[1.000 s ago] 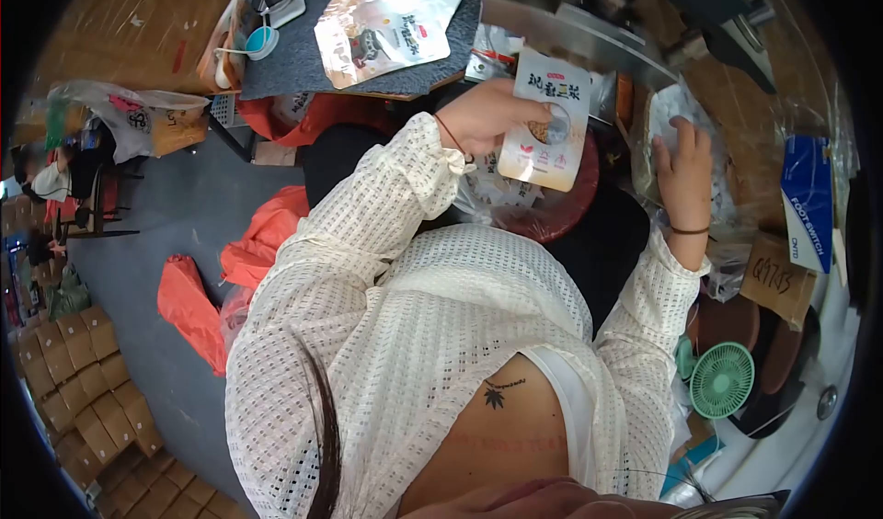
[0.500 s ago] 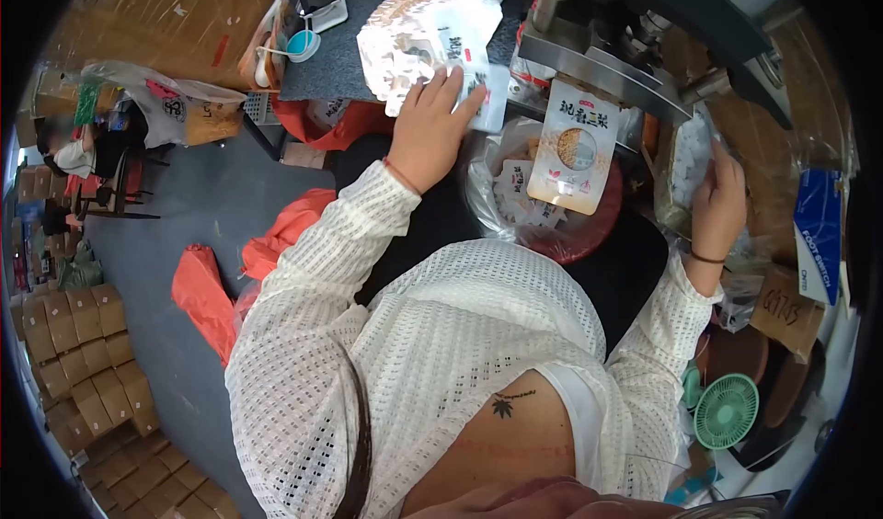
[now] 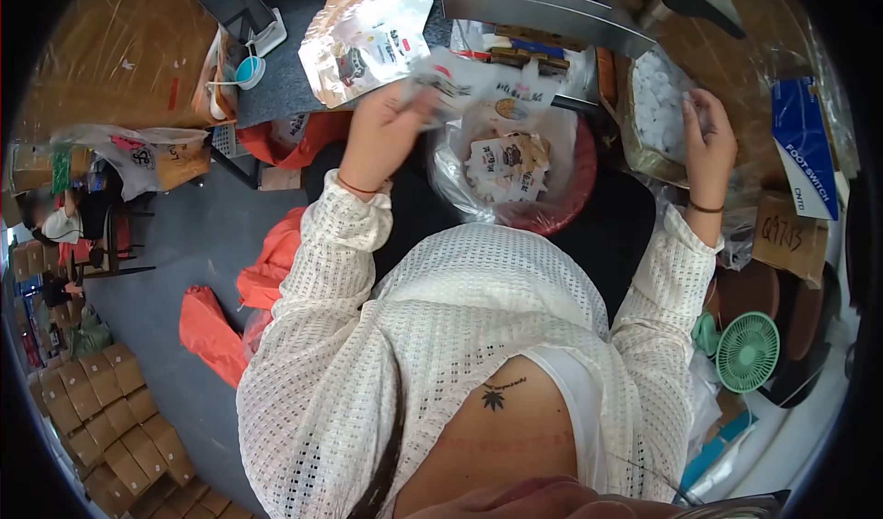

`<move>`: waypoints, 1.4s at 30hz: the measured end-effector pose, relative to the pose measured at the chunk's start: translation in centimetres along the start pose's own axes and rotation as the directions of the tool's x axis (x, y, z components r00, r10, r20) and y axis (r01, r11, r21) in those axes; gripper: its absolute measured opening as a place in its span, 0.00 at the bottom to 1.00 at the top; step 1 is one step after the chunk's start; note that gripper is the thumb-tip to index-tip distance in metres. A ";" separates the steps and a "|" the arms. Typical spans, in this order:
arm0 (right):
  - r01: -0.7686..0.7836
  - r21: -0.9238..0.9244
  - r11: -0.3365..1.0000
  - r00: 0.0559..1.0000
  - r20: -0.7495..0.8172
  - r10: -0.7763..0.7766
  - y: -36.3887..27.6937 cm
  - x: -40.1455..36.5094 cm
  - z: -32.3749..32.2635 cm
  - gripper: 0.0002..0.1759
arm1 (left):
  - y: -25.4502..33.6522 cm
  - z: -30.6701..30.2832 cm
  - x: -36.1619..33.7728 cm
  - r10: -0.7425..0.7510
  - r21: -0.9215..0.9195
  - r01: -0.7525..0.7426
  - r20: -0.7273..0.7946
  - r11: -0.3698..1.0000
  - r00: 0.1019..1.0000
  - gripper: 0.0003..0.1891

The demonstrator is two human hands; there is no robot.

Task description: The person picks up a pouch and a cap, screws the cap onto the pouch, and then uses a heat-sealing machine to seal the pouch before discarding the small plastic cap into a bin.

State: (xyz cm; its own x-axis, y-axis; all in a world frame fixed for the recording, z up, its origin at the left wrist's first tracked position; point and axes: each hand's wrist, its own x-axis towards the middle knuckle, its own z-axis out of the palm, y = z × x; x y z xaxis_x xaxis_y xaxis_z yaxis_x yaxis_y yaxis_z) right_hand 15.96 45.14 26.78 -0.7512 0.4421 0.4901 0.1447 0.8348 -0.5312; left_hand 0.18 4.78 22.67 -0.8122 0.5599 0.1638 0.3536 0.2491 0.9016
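Note:
My left hand [image 3: 388, 131] is closed on the edge of a printed plastic pouch [image 3: 446, 79], which is smeared by motion. Beside it, another pouch front with dark characters [image 3: 522, 96] overlaps the lined bin's top edge. A stack of shiny printed pouches [image 3: 368, 41] lies on the grey table just beyond this hand. Over on the right, my right hand [image 3: 710, 137] has thumb and fingers bent together by a tray of small white pieces [image 3: 655, 87]; I cannot tell what is between the fingertips. Below, a red bin with a clear liner [image 3: 581, 174] contains several printed packets [image 3: 508, 165].
A metal machine edge [image 3: 552, 18] spans the top. At the table's left stand a phone on a stand [image 3: 235, 4] and a blue cup [image 3: 249, 72]. Rightward are a foot switch box [image 3: 803, 147], a carton [image 3: 789, 239] and a green fan [image 3: 748, 352]. A seated person [image 3: 63, 225] is far left.
My left hand has come off the stack with a pouch and moved slightly down. The pouch by the machine no longer hangs over the bin. My right hand has drawn back from the tray's middle.

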 end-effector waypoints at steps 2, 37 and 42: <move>-0.037 -0.218 0.975 0.995 0.079 0.055 -1.1 -0.2 -0.1 0.13 | 2.0 2.0 -0.4 -0.174 -0.336 0.204 0.119 0.920 0.978 0.09; -0.043 0.406 0.913 0.913 0.386 -0.130 -10.4 -3.8 1.7 0.11 | 5.5 9.1 -2.8 -0.159 -0.534 0.660 0.701 0.529 0.695 0.16; -0.284 0.584 0.761 0.929 0.365 0.067 -6.7 -3.5 0.3 0.17 | 2.5 8.7 -0.2 -0.118 -0.607 0.551 0.604 0.572 0.788 0.15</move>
State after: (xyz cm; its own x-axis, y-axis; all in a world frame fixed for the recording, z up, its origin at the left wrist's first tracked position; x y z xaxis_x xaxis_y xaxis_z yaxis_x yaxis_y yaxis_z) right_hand 17.45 37.94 28.41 -0.9228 0.3467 0.1679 -0.0527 0.3184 -0.9465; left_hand 5.26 12.17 21.38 -0.4015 0.8893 -0.2192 -0.5274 -0.0288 0.8491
